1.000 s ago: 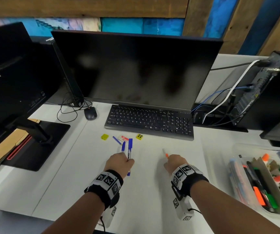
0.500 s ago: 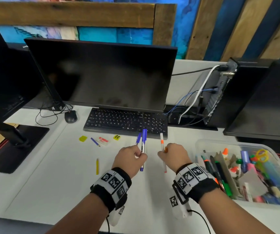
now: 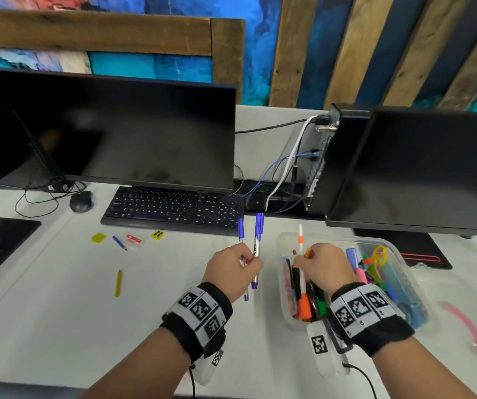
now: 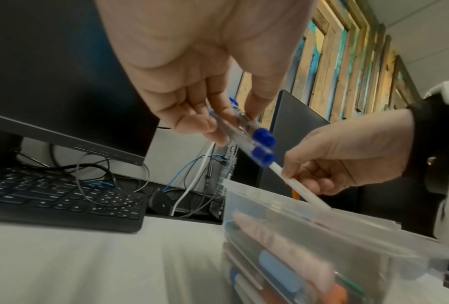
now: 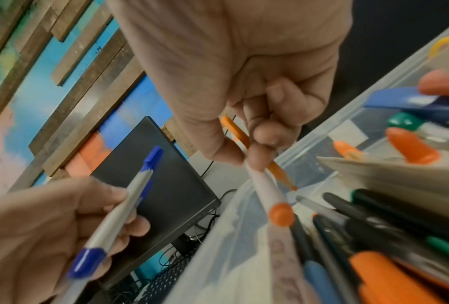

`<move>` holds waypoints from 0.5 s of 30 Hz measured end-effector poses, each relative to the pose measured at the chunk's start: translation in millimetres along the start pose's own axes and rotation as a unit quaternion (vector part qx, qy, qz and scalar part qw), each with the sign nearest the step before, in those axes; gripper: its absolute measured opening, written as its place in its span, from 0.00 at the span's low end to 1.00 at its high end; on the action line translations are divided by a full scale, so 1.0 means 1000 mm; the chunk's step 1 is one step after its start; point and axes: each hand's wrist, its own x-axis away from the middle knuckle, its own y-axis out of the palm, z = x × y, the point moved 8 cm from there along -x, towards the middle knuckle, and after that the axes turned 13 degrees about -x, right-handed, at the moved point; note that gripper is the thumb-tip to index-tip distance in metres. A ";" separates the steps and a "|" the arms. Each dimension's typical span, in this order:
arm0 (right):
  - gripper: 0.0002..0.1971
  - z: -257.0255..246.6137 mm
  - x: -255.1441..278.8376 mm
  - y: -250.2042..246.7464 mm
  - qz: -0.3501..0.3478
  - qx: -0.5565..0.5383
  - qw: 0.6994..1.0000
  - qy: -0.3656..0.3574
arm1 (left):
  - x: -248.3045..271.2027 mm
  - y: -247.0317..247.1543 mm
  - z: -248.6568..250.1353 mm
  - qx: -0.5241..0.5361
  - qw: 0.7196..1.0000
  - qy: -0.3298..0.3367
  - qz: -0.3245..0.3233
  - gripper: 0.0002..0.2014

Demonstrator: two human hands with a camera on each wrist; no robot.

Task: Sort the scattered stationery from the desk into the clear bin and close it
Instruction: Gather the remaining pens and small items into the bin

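My left hand pinches two blue-capped pens above the desk, just left of the clear bin. Over the bin's left end, my right hand grips a white pen with orange ends and a thin orange pencil. Several markers and pens fill the bin. A yellow pencil, a blue pencil stub, an eraser and two yellow sharpeners lie on the desk at the left.
A keyboard and mouse sit below the middle monitor. Another monitor, a computer case and cables stand behind the bin. A pink curved object lies right of the bin.
Both hands moved right with their pens. My right hand went from the bare desk to over the bin's left end, and my left hand came close beside the bin.
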 end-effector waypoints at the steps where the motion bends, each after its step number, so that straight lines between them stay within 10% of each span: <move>1: 0.14 0.008 0.002 -0.001 -0.011 0.007 1.000 0.007 | 0.001 0.005 0.006 0.003 1.000 0.006 -0.002 0.08; 15: 0.05 0.052 0.020 0.009 -0.034 0.056 0.998 -0.002 | 0.007 0.069 0.068 -0.096 0.993 0.073 -0.006 0.11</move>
